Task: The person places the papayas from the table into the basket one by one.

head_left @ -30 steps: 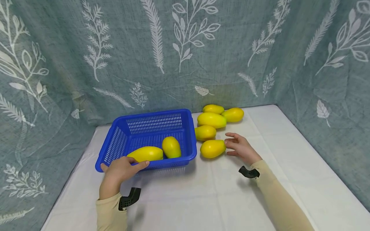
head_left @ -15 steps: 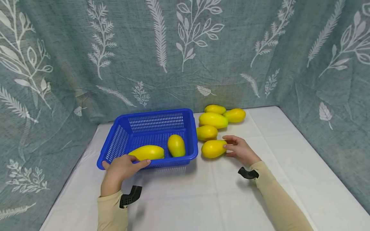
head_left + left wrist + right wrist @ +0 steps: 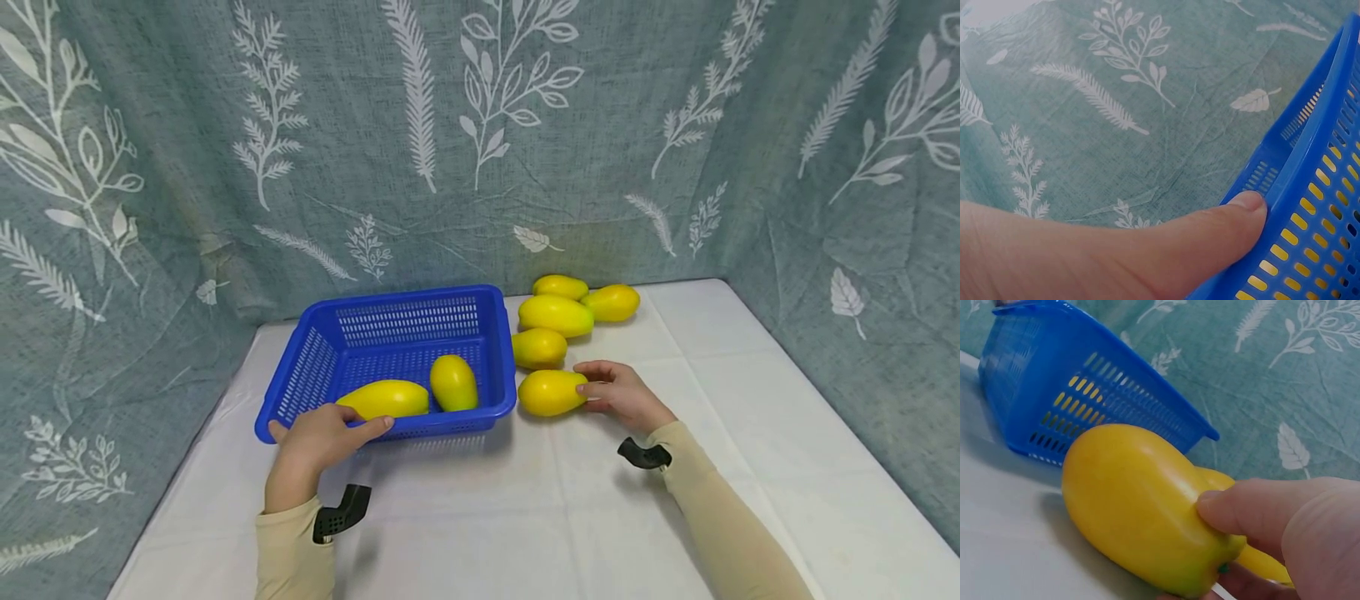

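Observation:
My left hand (image 3: pixel 318 446) holds the front rim of a blue plastic basket (image 3: pixel 397 293). In the left wrist view its thumb (image 3: pixel 1235 219) lies along that rim. Two yellow papayas lie inside: a long one (image 3: pixel 390 398) by my left fingers and a shorter one (image 3: pixel 453 383) near the right wall. On the table right of the basket, my right hand (image 3: pixel 626 396) grips the narrow, greenish end of another papaya (image 3: pixel 1135 500). Its thumb presses on top, and the fingers curl partly hidden beneath.
Behind the gripped papaya, several more lie in a cluster: one beside the basket wall (image 3: pixel 540 348), a long one (image 3: pixel 557 316), and two at the back (image 3: pixel 613 302). A white cloth (image 3: pixel 480 517) covers the table. A patterned green curtain (image 3: pixel 337 200) hangs behind and along the sides.
My right fingers and thumb have closed over the end of the nearest papaya. The shorter papaya in the basket rocked slightly. My left hand has stayed on the rim.

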`<state>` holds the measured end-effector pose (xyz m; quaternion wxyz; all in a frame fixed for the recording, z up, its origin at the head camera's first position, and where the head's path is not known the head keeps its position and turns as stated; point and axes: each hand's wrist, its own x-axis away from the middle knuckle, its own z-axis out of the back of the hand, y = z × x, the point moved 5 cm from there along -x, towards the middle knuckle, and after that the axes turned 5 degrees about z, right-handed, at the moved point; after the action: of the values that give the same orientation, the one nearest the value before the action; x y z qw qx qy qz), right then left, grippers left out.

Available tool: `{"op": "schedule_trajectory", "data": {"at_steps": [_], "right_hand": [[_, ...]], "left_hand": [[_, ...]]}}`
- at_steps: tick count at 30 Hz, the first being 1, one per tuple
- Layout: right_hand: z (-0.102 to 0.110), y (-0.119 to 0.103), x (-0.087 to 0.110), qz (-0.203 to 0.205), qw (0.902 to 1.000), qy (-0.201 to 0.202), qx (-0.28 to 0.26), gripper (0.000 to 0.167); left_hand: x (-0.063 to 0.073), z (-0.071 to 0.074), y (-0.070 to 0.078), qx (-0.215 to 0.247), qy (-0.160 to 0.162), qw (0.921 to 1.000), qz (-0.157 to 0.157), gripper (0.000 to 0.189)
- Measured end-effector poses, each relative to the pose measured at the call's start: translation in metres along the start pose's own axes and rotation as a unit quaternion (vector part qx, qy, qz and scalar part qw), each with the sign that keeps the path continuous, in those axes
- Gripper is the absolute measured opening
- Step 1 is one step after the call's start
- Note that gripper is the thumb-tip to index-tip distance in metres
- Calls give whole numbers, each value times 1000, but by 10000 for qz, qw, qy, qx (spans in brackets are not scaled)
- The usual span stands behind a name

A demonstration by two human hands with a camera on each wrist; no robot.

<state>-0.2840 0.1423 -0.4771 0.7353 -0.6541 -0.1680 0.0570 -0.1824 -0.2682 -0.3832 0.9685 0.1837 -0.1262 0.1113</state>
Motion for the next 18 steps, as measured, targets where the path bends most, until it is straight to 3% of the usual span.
{"op": "schedule_trajectory", "data": {"at_steps": [10, 18], "right_hand": [[-8, -9, -1, 87, 9951, -284, 946, 48], [-20, -9, -3, 242, 9930, -303, 1119, 49]], "left_hand": [[0, 2, 1, -5, 23, 10000, 28, 90], [0, 1, 0, 9, 27, 10000, 1, 89]]}}
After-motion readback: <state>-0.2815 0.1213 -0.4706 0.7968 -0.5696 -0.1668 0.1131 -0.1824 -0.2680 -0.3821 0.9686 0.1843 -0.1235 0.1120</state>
